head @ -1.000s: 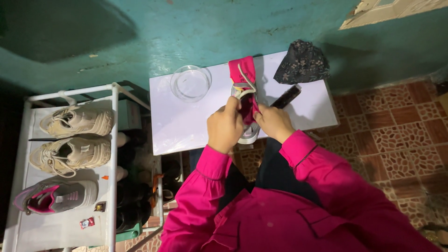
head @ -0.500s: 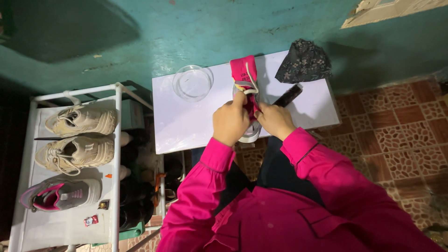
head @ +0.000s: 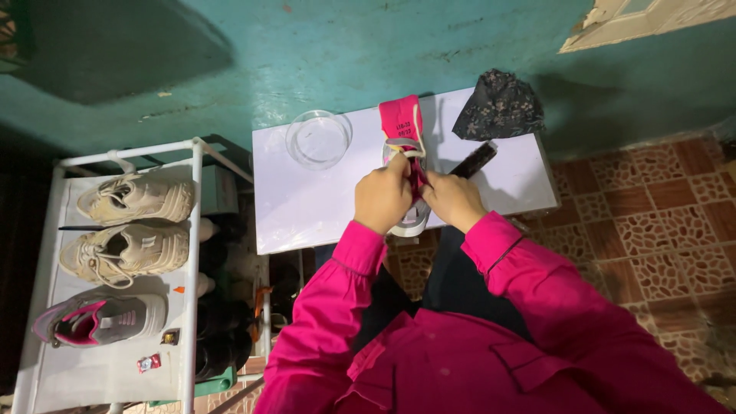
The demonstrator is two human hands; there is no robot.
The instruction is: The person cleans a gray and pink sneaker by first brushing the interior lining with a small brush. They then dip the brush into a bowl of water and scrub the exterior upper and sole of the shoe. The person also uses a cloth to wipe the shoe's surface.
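Observation:
A white and pink shoe point(head: 404, 130) lies on a small white table point(head: 307, 207), its pink tongue pulled up toward the wall. My left hand point(head: 382, 199) grips the shoe's left side near the laces. My right hand point(head: 454, 199) pinches the shoe from the right, fingers closed on the lace area. Both hands hide most of the shoe's body; its white toe shows below them at the table's near edge. My pink sleeves reach in from below.
A clear glass bowl point(head: 319, 139) stands on the table left of the shoe. A dark patterned cloth point(head: 500, 105) and a black slim object point(head: 473, 160) lie to the right. A white rack point(head: 115, 253) on the left holds three shoes. Teal wall behind, patterned tiles at right.
Both hands stay on the shoe, with only small shifts of the fingers at the laces. The view has shifted slightly.

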